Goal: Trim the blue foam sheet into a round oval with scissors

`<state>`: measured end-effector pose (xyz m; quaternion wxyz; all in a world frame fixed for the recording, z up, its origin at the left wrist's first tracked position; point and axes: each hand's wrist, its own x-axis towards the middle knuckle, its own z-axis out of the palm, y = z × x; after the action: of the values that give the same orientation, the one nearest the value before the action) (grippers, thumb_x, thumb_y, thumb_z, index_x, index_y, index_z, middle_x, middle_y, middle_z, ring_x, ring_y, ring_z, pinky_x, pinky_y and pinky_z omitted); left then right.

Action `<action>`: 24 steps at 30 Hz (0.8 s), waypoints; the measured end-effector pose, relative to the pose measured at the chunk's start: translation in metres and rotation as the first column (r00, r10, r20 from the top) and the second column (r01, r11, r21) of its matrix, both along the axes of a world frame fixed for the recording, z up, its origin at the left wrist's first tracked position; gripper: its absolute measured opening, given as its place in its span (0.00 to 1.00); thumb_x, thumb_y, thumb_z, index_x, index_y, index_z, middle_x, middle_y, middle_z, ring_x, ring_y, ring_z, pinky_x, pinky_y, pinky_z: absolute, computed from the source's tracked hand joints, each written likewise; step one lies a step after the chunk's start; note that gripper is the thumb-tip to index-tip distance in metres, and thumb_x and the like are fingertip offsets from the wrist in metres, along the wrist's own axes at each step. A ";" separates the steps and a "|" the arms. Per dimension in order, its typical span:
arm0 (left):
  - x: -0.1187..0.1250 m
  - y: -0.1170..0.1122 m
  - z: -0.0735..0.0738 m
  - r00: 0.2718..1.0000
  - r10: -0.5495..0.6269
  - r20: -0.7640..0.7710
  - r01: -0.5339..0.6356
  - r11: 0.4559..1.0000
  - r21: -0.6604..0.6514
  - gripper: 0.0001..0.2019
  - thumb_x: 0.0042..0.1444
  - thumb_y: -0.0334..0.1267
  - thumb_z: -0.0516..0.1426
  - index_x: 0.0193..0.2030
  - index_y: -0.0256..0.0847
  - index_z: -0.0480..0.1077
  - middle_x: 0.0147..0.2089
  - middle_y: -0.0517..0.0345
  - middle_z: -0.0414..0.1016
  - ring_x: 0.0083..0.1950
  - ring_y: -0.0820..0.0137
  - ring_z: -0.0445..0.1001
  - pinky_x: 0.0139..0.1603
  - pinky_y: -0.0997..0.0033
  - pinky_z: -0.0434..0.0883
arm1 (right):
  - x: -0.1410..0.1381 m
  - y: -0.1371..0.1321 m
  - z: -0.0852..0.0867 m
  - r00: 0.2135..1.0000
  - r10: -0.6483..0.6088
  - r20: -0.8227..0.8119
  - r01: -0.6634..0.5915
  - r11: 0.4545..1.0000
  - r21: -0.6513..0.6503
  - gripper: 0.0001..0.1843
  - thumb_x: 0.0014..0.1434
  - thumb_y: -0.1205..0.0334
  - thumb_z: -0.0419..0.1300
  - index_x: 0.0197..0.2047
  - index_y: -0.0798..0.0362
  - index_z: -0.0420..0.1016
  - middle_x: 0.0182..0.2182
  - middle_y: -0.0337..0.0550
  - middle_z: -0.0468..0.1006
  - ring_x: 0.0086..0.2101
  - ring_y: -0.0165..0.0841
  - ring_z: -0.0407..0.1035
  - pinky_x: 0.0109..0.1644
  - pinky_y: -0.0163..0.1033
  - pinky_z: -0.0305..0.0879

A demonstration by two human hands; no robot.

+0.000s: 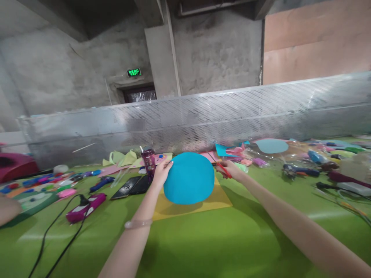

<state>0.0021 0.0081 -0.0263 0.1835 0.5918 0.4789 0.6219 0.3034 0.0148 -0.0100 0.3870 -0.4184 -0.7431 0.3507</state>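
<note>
My left hand (pixel 162 173) grips the left edge of a rounded blue paper piece (pixel 189 178), thumb on its front. The paper is held up and tilted above a yellow sheet (pixel 217 197) lying on the green table. In my right hand (pixel 230 170) is a pair of scissors (pixel 225 170) with red handles, fingers closed around them. Their blades point up and left, beside the upper right edge of the blue paper; whether they touch it I cannot tell.
A dark purple cup with a straw (pixel 148 164) and a black phone (pixel 126 188) sit left of my left hand. Further left lies a magenta power strip (pixel 86 208) with a black cable. Clay pieces and a glue gun (pixel 301 170) lie rightward. A perforated metal panel (pixel 197 119) stands behind.
</note>
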 end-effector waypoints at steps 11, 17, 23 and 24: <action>0.009 -0.009 0.004 0.984 -0.125 -0.125 0.112 0.988 -0.108 0.18 0.45 0.50 0.57 0.37 0.38 0.72 0.38 0.53 0.76 0.41 0.63 0.72 0.43 0.65 0.66 | -0.009 -0.007 0.003 0.980 0.137 -0.142 -0.147 0.987 -0.063 0.20 0.50 0.44 0.55 0.24 0.55 0.66 0.18 0.37 0.65 0.20 0.26 0.61 0.24 0.33 0.57; 0.020 -0.018 0.003 0.933 -0.324 -0.158 0.288 0.933 -0.215 0.18 0.46 0.50 0.56 0.39 0.40 0.73 0.39 0.54 0.76 0.39 0.63 0.73 0.41 0.65 0.68 | -0.023 -0.009 -0.008 0.975 0.200 -0.100 -0.202 0.979 -0.012 0.17 0.41 0.52 0.63 0.29 0.56 0.68 0.21 0.34 0.65 0.22 0.24 0.58 0.25 0.32 0.54; 0.018 -0.018 0.005 0.972 -0.221 -0.072 0.206 0.962 -0.178 0.21 0.45 0.51 0.58 0.43 0.40 0.71 0.43 0.50 0.75 0.43 0.60 0.73 0.43 0.64 0.68 | -0.023 -0.004 -0.009 0.986 0.107 -0.127 -0.100 0.993 0.056 0.16 0.43 0.52 0.61 0.26 0.56 0.65 0.20 0.35 0.63 0.22 0.25 0.58 0.25 0.32 0.54; 0.017 -0.019 0.005 0.975 -0.217 -0.044 0.206 0.962 -0.178 0.22 0.44 0.51 0.58 0.43 0.40 0.71 0.43 0.50 0.75 0.43 0.60 0.73 0.42 0.64 0.68 | -0.021 -0.003 -0.007 0.983 0.055 -0.175 -0.045 0.997 0.059 0.15 0.44 0.52 0.61 0.26 0.55 0.65 0.21 0.35 0.64 0.22 0.25 0.58 0.25 0.32 0.54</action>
<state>0.0193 -0.0104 -0.0209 0.2845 0.6407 0.4704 0.5359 0.2825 0.0115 -0.0171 0.4537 -0.3560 -0.7255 0.3756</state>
